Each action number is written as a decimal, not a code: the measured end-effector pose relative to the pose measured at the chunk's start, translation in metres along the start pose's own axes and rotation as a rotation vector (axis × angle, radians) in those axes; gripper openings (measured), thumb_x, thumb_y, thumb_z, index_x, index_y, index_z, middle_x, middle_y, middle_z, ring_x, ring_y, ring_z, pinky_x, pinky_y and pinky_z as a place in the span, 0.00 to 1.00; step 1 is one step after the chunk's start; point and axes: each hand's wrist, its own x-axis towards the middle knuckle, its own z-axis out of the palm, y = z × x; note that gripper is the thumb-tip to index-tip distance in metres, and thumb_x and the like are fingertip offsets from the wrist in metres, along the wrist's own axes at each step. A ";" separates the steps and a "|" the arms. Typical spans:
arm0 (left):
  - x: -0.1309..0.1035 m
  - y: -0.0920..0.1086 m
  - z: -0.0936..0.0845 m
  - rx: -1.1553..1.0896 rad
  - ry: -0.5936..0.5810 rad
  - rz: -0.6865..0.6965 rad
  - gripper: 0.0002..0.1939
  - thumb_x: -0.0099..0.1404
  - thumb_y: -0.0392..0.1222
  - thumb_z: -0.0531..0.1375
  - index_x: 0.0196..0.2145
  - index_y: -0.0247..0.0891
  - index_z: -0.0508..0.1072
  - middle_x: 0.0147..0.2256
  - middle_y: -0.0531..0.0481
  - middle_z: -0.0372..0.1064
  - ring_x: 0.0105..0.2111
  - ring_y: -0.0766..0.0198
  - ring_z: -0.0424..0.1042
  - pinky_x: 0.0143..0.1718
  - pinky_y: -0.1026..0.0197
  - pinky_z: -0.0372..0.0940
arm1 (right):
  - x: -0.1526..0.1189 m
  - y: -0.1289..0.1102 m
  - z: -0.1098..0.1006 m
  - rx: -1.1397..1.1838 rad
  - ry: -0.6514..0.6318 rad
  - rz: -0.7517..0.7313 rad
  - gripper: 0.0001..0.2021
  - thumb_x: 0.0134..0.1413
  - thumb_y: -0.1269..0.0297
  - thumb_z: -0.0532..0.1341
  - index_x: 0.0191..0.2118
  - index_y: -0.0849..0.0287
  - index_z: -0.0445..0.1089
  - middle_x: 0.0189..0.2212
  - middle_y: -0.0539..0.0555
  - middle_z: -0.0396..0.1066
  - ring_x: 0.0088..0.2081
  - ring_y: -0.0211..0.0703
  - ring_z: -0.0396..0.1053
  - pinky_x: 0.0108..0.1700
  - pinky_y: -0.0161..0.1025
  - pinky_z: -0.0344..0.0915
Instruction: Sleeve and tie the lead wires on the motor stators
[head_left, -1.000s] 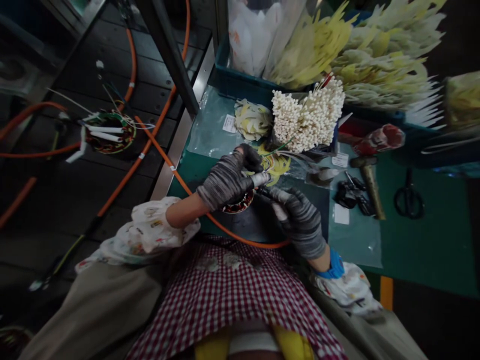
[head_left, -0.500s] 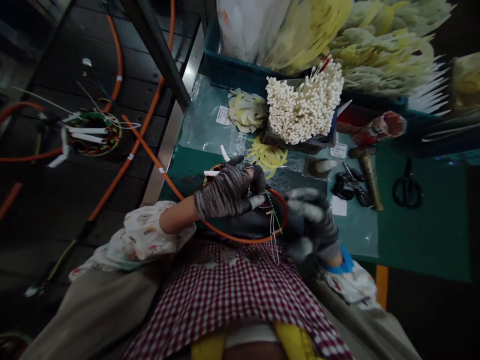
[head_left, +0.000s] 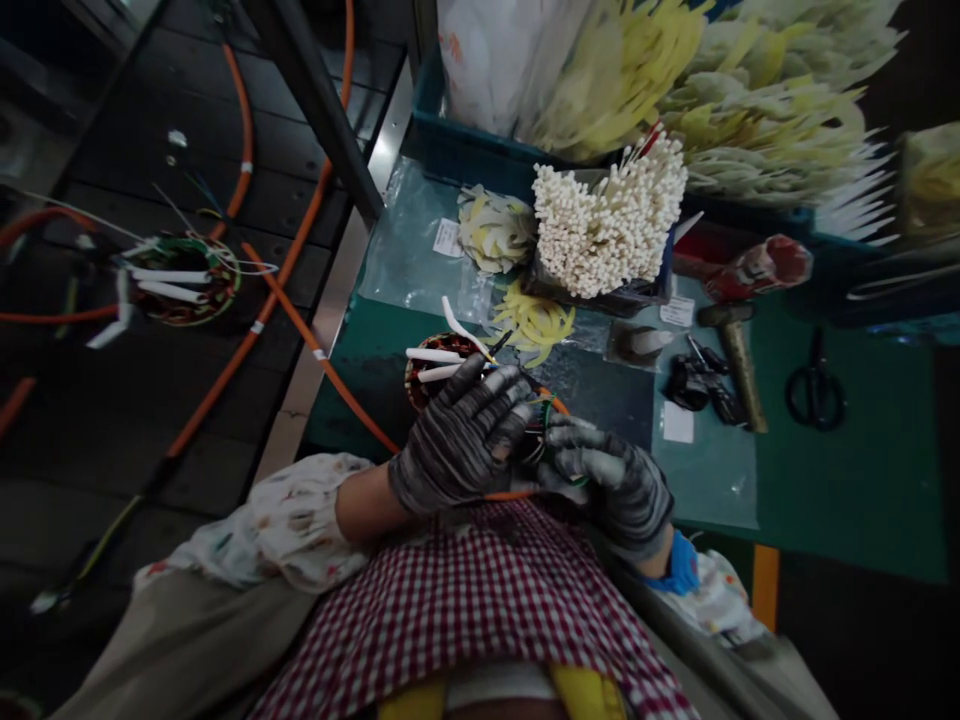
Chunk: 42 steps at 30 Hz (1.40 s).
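Note:
My left hand point(head_left: 463, 440), in a grey striped glove, lies over the near right side of a copper-wound ring point(head_left: 414, 385) with white tubes. Its fingers are stretched out, side by side. My right hand point(head_left: 611, 480), gloved too, has its fingers curled around the right side of a green-edged wound part point(head_left: 546, 415), between both hands. An orange cable point(head_left: 510, 495) curves below that part. Yellow strips point(head_left: 534, 320) lie just beyond the ring. How the left fingertips touch the part is hidden.
A box of white-tipped sticks point(head_left: 607, 220) stands behind the hands, with teal bins point(head_left: 480, 155) beyond. At right lie a hammer point(head_left: 739, 365), cutters point(head_left: 701, 380) and black scissors point(head_left: 816, 385). Another wound ring point(head_left: 180, 312) with white tubes is at left, near orange cables.
My left hand has moved down and its fingers have spread out, uncovering more of the ring. My right hand has come leftward onto the green-edged part. The dangling green strip and white loops no longer show.

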 end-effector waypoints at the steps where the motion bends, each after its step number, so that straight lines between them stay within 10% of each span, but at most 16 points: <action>1: -0.001 0.001 0.004 0.021 -0.007 -0.025 0.19 0.83 0.45 0.58 0.66 0.38 0.76 0.65 0.37 0.80 0.72 0.48 0.74 0.79 0.38 0.64 | 0.004 0.000 0.007 0.060 0.091 -0.008 0.10 0.68 0.68 0.73 0.48 0.43 0.81 0.46 0.48 0.88 0.48 0.53 0.90 0.48 0.49 0.91; 6: -0.002 -0.012 0.004 -0.036 -0.003 0.013 0.28 0.87 0.49 0.51 0.73 0.31 0.70 0.70 0.30 0.74 0.78 0.47 0.67 0.78 0.42 0.65 | 0.029 0.014 0.052 0.031 0.559 0.061 0.11 0.79 0.48 0.62 0.44 0.46 0.69 0.38 0.53 0.81 0.41 0.53 0.85 0.49 0.57 0.87; 9: -0.005 -0.047 -0.021 -0.254 -0.010 0.058 0.31 0.87 0.56 0.45 0.69 0.39 0.77 0.64 0.37 0.82 0.71 0.47 0.76 0.75 0.44 0.68 | 0.036 0.031 0.069 0.118 0.474 0.154 0.22 0.81 0.35 0.47 0.48 0.46 0.67 0.33 0.55 0.73 0.36 0.56 0.81 0.42 0.59 0.85; 12: 0.006 -0.101 -0.040 -0.420 0.017 -0.329 0.34 0.86 0.56 0.39 0.57 0.47 0.84 0.54 0.43 0.87 0.54 0.50 0.86 0.60 0.47 0.78 | 0.033 0.047 0.082 0.407 0.291 0.114 0.26 0.76 0.28 0.50 0.44 0.45 0.65 0.29 0.51 0.70 0.31 0.53 0.76 0.33 0.53 0.81; 18: 0.082 -0.191 -0.008 -0.475 -0.323 -0.406 0.17 0.75 0.53 0.62 0.48 0.40 0.86 0.50 0.39 0.86 0.51 0.49 0.84 0.56 0.44 0.80 | 0.020 0.069 0.097 0.536 0.135 0.130 0.24 0.68 0.34 0.69 0.38 0.49 0.68 0.29 0.49 0.75 0.30 0.46 0.77 0.33 0.44 0.79; 26: 0.146 -0.133 -0.001 -0.021 -0.717 -0.318 0.15 0.65 0.51 0.77 0.40 0.36 0.90 0.33 0.46 0.82 0.37 0.53 0.81 0.48 0.54 0.75 | 0.017 0.076 0.095 0.476 0.083 0.168 0.23 0.67 0.34 0.69 0.39 0.49 0.71 0.32 0.50 0.77 0.33 0.47 0.79 0.38 0.47 0.82; 29: 0.158 -0.116 -0.004 0.062 -0.843 -0.264 0.15 0.79 0.48 0.66 0.45 0.35 0.90 0.33 0.49 0.83 0.35 0.59 0.79 0.47 0.59 0.72 | 0.017 0.075 0.092 0.449 0.068 0.136 0.20 0.72 0.37 0.66 0.41 0.49 0.73 0.33 0.50 0.78 0.35 0.46 0.80 0.40 0.46 0.83; 42: 0.150 -0.099 0.024 0.204 -0.940 -0.267 0.03 0.68 0.35 0.74 0.38 0.32 0.87 0.36 0.44 0.84 0.34 0.55 0.78 0.42 0.56 0.75 | 0.028 0.072 0.090 0.419 0.028 0.054 0.17 0.73 0.42 0.67 0.40 0.49 0.73 0.35 0.51 0.81 0.36 0.44 0.80 0.41 0.44 0.82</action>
